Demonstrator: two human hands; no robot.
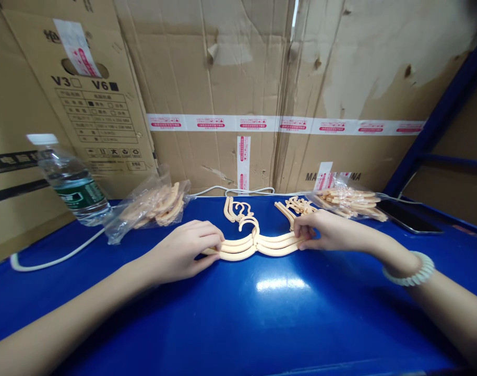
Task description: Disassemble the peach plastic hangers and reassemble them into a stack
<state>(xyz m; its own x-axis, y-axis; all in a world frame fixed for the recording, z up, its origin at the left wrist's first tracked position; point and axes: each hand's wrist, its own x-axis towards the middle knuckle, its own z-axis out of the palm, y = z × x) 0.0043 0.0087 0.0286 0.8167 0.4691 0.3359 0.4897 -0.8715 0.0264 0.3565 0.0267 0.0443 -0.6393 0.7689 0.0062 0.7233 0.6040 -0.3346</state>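
Observation:
A small stack of cream plastic hangers [258, 244] lies flat on the blue table [270, 318], hooks pointing away from me. My left hand [186, 249] is closed on the stack's left end, fingers curled over it. My right hand [324, 230] pinches the stack's right end; a pale bead bracelet [413, 271] circles that wrist. More loose hangers [238, 211] lie just behind the stack, and another few [297, 206] sit behind my right hand.
A clear bag of hangers [154, 206] lies at the left, another bag [350, 199] at the right. A water bottle [72, 183] stands far left. A white cable [54, 258] runs along the back. A dark phone [408, 218] lies right. Cardboard boxes [238, 89] wall the back.

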